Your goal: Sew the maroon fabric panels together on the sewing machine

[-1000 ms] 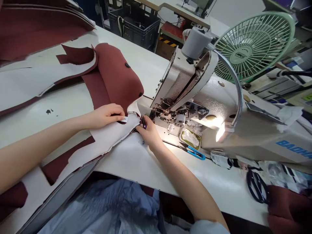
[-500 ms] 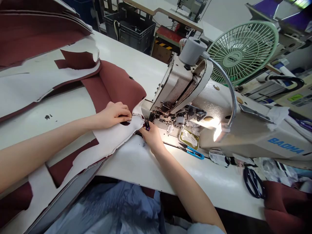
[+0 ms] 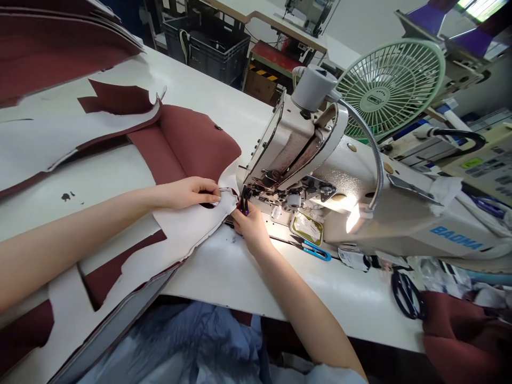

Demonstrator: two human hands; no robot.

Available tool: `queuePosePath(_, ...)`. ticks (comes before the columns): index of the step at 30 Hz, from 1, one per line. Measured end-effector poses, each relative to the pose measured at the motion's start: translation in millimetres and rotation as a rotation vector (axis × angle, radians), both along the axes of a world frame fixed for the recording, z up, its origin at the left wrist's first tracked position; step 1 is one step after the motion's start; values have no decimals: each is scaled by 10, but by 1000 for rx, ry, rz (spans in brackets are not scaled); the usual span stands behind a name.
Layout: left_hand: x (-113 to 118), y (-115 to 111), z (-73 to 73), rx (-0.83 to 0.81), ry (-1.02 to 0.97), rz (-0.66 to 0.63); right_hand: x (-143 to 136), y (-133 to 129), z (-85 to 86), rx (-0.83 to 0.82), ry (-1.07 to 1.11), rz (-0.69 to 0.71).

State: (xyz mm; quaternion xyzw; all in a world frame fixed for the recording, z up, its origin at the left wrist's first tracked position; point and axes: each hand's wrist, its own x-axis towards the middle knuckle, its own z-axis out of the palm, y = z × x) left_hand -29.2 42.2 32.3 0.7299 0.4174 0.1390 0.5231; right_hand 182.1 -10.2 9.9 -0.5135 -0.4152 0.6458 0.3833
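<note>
Maroon fabric point(image 3: 196, 141) — white-backed, with curving edges — has both hands point(image 3: 188, 193) clamped on it.

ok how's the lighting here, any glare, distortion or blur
Head view: lamp is blown out, glaring on the sewing machine; head view: red cloth at lower right fades into shadow; head view: edges look stretched; head view: left hand and right hand look fairly sharp.

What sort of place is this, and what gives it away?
It looks like a sewing workshop: there's a sewing machine with a lit lamp, maroon cloth beside it, and what seems to be another machine on a table behind.
</note>
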Motion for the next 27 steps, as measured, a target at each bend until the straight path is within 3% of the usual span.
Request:
queuePosePath(4, 23, 41, -103, 152, 64, 2, 37, 31, 10, -60, 127, 8)
queuePosePath(7, 31, 14, -118, 175, 69, 70, 27, 33, 23, -53, 129, -3)
queuePosePath(9, 37, -32, -78, 74, -6, 158, 10, 21, 28, -36, 108, -30)
queuePosePath(14, 84, -157, 53, -373, -249, 320, -8, -7, 33, 32, 3, -33)
queuePosePath(18, 128, -177, 10, -597, -433, 403, 19, -5, 38, 51, 19, 8)
queuePosePath(23, 83, -82, -70, -685, -406, 275, 40, -6, 19, 60, 47, 26)
queuePosePath(27, 48, 16, -50, -501, -194, 107, 35, -26, 18, 68, 40, 19)
